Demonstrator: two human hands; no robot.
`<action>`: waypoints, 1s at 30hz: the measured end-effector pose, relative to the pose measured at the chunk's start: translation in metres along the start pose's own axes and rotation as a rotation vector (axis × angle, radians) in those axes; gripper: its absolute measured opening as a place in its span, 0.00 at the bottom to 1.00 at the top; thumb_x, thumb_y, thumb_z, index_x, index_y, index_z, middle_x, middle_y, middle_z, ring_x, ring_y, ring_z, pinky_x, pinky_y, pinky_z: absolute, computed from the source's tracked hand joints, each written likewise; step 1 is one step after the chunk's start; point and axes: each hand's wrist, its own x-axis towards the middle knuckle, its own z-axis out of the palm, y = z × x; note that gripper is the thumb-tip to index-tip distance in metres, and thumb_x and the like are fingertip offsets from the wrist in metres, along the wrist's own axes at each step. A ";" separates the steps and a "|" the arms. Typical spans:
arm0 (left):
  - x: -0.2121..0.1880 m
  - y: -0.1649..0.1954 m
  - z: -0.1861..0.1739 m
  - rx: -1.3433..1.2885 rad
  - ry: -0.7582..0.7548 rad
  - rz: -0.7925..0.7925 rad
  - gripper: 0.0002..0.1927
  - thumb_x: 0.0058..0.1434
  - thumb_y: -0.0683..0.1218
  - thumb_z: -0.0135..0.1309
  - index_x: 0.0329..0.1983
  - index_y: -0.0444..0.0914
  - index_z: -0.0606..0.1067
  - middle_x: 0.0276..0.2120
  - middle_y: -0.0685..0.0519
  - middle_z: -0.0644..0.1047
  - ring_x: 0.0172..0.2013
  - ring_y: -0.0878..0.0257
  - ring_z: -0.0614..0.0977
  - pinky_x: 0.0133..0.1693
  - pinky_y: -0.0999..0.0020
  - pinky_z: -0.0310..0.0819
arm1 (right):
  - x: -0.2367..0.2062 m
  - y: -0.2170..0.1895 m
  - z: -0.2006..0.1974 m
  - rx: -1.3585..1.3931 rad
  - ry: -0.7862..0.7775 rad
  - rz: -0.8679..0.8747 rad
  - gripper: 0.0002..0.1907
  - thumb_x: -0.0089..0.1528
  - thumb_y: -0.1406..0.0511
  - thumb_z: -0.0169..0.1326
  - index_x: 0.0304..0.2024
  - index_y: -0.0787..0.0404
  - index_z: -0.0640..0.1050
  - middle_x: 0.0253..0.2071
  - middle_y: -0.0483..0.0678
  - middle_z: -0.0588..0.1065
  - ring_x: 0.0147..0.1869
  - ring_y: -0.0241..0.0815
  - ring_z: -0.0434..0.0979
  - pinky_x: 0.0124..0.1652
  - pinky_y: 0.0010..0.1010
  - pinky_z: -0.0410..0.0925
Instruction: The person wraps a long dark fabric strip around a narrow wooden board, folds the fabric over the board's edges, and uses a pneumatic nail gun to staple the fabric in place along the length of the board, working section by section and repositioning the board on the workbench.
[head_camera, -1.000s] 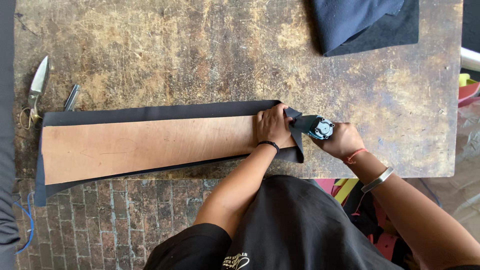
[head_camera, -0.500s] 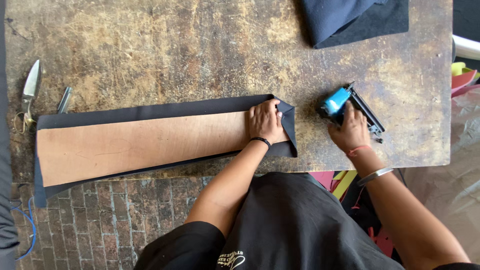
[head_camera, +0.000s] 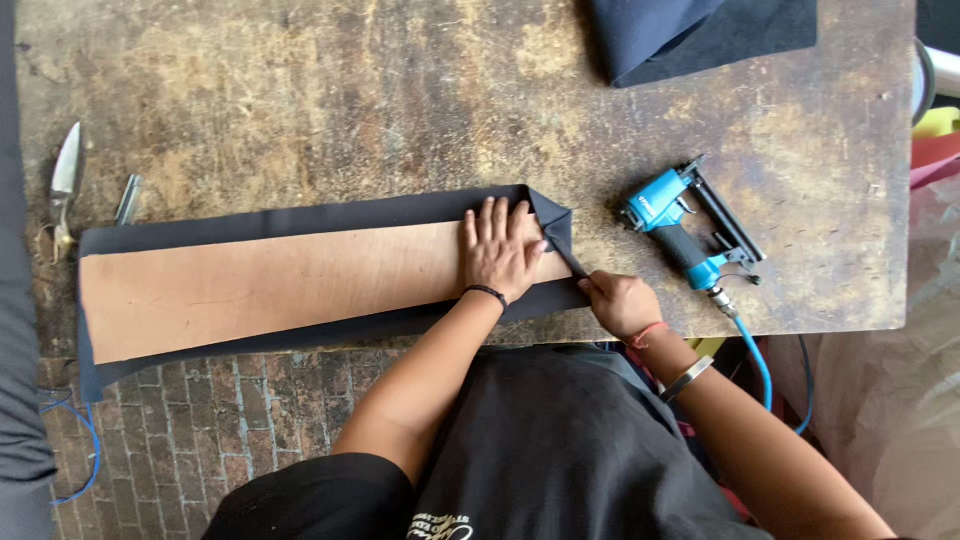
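A long wooden board (head_camera: 270, 285) lies on a strip of dark fabric (head_camera: 300, 215) across the worn work table (head_camera: 400, 100). My left hand (head_camera: 498, 250) presses flat on the board's right end, fingers spread. My right hand (head_camera: 617, 302) pinches the fabric's corner at the board's right end and pulls it toward the table's near edge. A blue pneumatic staple gun (head_camera: 690, 228) lies on the table to the right of my hands, nobody holding it, its blue hose (head_camera: 757, 360) trailing off the near edge.
Scissors (head_camera: 62, 190) and a small metal tool (head_camera: 127, 200) lie at the table's left side. More folded dark fabric (head_camera: 690, 30) sits at the far right corner. Brick floor (head_camera: 200, 430) shows below the table, with a grey cushion edge (head_camera: 20, 400) on the left.
My right hand set the staple gun down on the table to the right, then moved back to grip the fabric corner. My left hand stayed pressed on the board.
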 end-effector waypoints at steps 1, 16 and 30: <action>-0.001 0.001 -0.001 0.012 -0.030 -0.005 0.36 0.67 0.65 0.43 0.71 0.41 0.62 0.67 0.39 0.65 0.71 0.42 0.58 0.70 0.37 0.39 | -0.003 0.005 0.000 0.045 0.031 -0.031 0.16 0.66 0.55 0.53 0.30 0.58 0.78 0.29 0.57 0.78 0.36 0.60 0.79 0.36 0.48 0.71; -0.004 0.002 0.007 0.155 -0.052 0.045 0.37 0.63 0.65 0.50 0.70 0.41 0.64 0.63 0.40 0.67 0.67 0.42 0.63 0.68 0.36 0.44 | 0.023 -0.060 0.034 -0.358 -0.352 -0.104 0.14 0.66 0.60 0.45 0.36 0.60 0.78 0.32 0.53 0.80 0.33 0.52 0.83 0.33 0.44 0.75; 0.028 0.032 -0.053 0.033 -0.638 -0.209 0.75 0.39 0.79 0.63 0.79 0.46 0.37 0.78 0.43 0.37 0.76 0.42 0.34 0.69 0.37 0.20 | 0.005 -0.026 0.030 -0.147 -0.178 -0.232 0.10 0.62 0.58 0.55 0.39 0.56 0.81 0.33 0.54 0.82 0.37 0.56 0.82 0.37 0.46 0.74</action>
